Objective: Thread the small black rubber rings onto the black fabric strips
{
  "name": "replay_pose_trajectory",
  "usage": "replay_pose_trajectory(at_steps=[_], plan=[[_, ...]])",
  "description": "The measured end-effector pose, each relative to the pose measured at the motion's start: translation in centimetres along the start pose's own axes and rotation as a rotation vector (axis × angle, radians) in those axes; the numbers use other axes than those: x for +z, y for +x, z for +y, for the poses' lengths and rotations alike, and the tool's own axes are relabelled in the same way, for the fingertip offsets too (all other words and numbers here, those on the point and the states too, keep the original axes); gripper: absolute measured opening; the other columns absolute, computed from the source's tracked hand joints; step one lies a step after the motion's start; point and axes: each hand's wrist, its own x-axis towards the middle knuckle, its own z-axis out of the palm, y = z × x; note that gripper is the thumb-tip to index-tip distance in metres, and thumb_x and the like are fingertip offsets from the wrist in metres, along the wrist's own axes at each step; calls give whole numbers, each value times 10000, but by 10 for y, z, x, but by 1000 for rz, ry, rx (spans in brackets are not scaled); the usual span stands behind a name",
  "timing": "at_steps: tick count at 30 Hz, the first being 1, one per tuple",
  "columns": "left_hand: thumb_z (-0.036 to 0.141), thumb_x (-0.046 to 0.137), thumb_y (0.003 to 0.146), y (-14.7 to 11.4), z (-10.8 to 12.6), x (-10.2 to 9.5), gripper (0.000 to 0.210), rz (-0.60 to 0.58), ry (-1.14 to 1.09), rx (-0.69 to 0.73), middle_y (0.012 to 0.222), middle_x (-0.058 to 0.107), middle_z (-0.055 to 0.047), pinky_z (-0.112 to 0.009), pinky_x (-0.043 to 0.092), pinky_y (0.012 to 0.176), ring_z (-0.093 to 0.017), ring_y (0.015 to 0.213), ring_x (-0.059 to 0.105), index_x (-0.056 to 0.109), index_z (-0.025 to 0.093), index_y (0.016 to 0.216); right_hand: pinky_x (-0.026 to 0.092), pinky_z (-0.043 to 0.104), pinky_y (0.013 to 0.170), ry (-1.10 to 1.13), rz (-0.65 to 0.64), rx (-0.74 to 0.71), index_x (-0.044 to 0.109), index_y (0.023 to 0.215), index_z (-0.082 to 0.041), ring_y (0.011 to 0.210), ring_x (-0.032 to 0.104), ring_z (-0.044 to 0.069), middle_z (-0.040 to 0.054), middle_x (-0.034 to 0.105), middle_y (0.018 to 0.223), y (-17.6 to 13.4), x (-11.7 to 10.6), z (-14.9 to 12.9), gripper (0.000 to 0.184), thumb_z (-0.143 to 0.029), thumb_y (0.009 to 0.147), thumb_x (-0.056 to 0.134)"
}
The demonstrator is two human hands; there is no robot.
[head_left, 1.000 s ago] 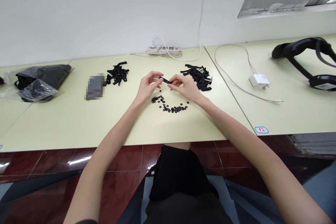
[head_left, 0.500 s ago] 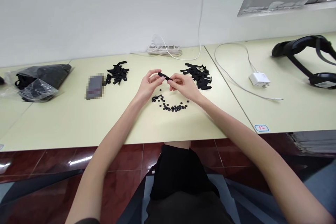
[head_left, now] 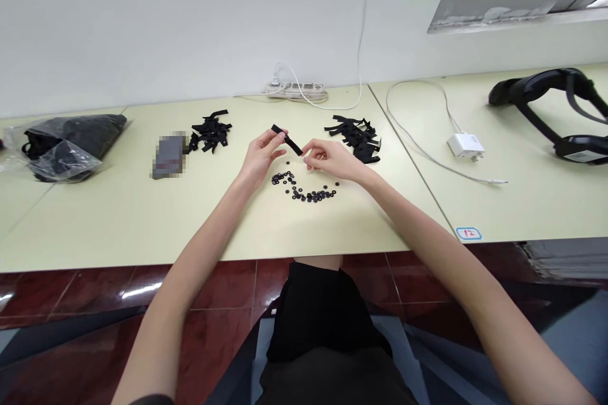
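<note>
Pale counter [head_left: 118,215] along a white wall. Clear plastic bag [head_left: 76,145] with black contents, at far left. Left hand [head_left: 260,155] and right hand [head_left: 335,158], facing each other over the counter. Right heap of strips [head_left: 358,138], black, just beyond the right hand; left heap of strips [head_left: 211,131], also black, farther from the left hand. Single black strip [head_left: 293,144], slanting between the hands: left grip pinched closed on its upper part; right grip nearly closed beside its lower end, contact impossible to tell. Small black rings [head_left: 310,198], loose in a curved scatter nearer the front edge. Progress, by judgement: apparently partway, one strip in hand, many rings unused; finished heap, if either, not distinguishable.
</note>
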Motion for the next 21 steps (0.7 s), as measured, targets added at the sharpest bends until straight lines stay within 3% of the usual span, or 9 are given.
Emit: replay_pose_trajectory(at_steps=[2, 5, 12, 18, 21], plan=[[588, 926, 866, 4, -3, -3, 416, 21, -24, 21, 1334, 779, -90, -367, 657, 1022, -246, 1264, 734, 778, 243, 1047, 562, 336, 785, -72, -108, -18, 796, 967, -223, 838, 746, 200, 41, 832, 914, -2, -1, -1, 115, -301, 957, 713], [551, 897, 915, 7, -7, -5, 381, 35, -27, 85, 1312, 785, -109, -386, 656, 1125, -235, 1293, 743, 723, 215, 967, 520, 315, 697, -120, -241, -42, 826, 992, -229, 769, 710, 187, 27, 815, 889, -5, 8, -3, 142, -276, 956, 697], [544, 846, 968, 1, -1, 0, 375, 50, 38, 161, 1212, 801, -83, -431, 645, 1181, -220, 1261, 767, 656, 221, 944, 467, 319, 764, -289, -147, -198, 786, 1008, -225, 824, 659, 196, 36, 756, 920, -6, 34, -2, 103, -235, 1011, 684], [572, 882, 914, -5, 5, 8, 487, 43, 108, 174, 991, 811, -30, -387, 705, 998, -210, 1061, 824, 630, 257, 1187, 518, 341, 793, -213, -147, -171, 714, 987, -221, 837, 688, 210, 50, 761, 955, -6, 33, -2, 72, -277, 1026, 690], [535, 888, 915, -8, 9, 12, 479, 44, 150, 217, 963, 804, -15, -343, 708, 889, -219, 1036, 832, 600, 284, 1204, 565, 364, 813, -99, -123, -133, 684, 1003, -238, 839, 720, 220, 43, 784, 928, -4, 30, -3, 106, -338, 1036, 685]])
